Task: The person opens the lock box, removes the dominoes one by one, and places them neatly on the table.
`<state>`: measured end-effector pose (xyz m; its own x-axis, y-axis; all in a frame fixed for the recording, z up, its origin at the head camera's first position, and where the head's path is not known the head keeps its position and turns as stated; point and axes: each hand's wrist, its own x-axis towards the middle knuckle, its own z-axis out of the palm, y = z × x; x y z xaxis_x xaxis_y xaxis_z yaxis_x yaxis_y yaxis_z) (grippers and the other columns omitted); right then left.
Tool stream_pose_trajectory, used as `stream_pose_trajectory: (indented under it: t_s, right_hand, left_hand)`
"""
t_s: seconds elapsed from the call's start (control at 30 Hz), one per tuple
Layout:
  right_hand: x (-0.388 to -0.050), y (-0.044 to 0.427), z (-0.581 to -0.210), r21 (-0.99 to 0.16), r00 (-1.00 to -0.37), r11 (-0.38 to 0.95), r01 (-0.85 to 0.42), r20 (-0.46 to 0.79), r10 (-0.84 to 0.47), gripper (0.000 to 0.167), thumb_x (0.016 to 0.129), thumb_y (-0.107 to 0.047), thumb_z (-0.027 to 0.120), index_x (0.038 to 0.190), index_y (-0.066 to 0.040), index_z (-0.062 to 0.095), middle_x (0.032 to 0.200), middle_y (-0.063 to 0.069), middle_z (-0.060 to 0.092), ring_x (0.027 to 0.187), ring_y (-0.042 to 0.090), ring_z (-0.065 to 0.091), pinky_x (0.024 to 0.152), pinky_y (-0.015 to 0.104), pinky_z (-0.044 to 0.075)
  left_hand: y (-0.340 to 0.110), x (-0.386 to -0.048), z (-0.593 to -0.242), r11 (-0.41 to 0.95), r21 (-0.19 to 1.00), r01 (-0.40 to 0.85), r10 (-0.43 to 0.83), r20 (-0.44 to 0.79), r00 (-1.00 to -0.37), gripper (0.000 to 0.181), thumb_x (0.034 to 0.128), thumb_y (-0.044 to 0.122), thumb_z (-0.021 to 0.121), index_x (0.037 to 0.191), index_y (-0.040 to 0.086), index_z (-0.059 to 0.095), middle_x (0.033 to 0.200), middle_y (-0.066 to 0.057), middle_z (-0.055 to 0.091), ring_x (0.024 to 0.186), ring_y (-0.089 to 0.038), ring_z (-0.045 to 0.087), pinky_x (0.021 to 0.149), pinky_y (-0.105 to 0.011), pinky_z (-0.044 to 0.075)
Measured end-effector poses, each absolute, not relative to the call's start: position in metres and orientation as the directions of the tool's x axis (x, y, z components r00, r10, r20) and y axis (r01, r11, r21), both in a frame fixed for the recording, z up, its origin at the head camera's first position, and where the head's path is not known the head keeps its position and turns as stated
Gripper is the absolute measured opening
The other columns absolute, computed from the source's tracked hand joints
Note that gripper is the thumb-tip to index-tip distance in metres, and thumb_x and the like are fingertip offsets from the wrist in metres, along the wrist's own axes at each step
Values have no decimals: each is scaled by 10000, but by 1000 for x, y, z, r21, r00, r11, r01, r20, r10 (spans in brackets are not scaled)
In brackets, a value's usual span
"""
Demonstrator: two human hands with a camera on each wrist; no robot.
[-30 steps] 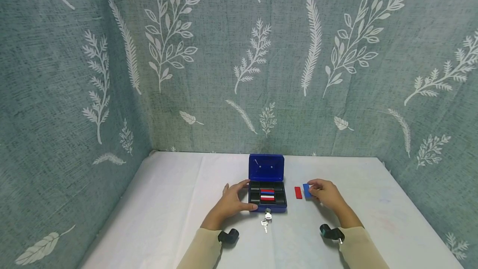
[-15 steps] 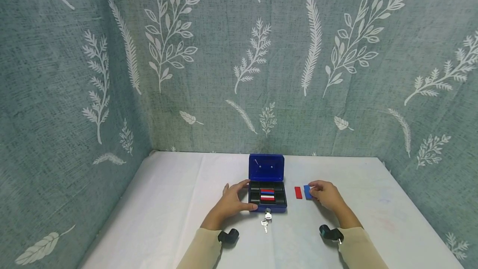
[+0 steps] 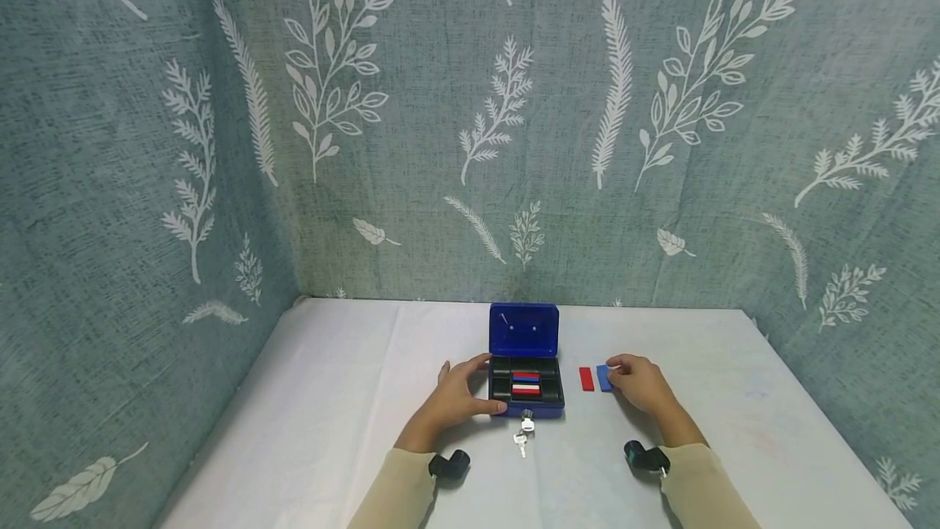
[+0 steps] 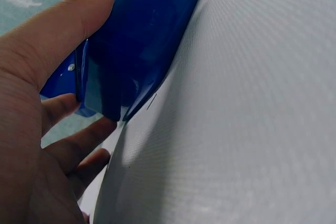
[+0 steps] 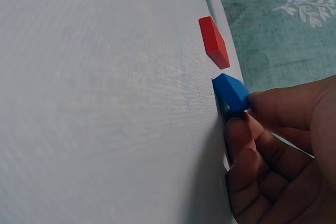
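A blue box [image 3: 525, 411] stands with its lid [image 3: 524, 330] raised; red, blue and white blocks [image 3: 525, 383] lie in its black tray. My left hand [image 3: 457, 395] grips the box's left side, the thumb on the front wall [image 4: 142, 40] in the left wrist view. With thumb and fingers my right hand [image 3: 641, 384] pinches a blue block [image 3: 604, 378] at the table. Beside it, a small gap apart, lies a red block [image 3: 587, 379]. In the right wrist view the blue block [image 5: 231, 93] touches the thumb tip, partly hiding the fingers behind.
Keys [image 3: 523, 436] hang at the lock on the box's front, over the white tablecloth [image 3: 352, 398]. Green patterned cloth [image 3: 558, 104] rises behind the table and at both sides. Black wrist devices are strapped at both sleeves.
My right hand and forearm have shifted very slightly to the left, and the blue block has moved a little with the fingers. The left hand and the box have stayed still.
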<state>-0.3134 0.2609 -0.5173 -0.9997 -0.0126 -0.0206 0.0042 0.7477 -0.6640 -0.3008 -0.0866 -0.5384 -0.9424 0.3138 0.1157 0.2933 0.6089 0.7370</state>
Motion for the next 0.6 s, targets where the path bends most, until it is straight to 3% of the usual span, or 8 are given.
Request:
stream_pose_trajectory:
  t_s: [0.37,0.6]
  right_hand:
    - [-314,261,-520,-647,-1000,762,23,-29,5,253,930,-103,625,1148,22,652,1001,125,665,954,302,604,873,517,504]
    - [-315,262,-520,-648,-1000,761,11,-18,-1,250,919,-109,640,1131,23,656,960,95,668,916,273,603,851,504,505]
  left_hand:
    - [-85,-300,-538,617,741,265,296,93,-951,962,652,549,843,1454,178,464,1412,-72,520,1359,-312,385,1146,-586,-19]
    - [-87,-303,-540,622,727,293,314,111,-943,961,654,557,837,1452,176,464,1397,-59,535,1348,-280,408,1152,-567,-23]
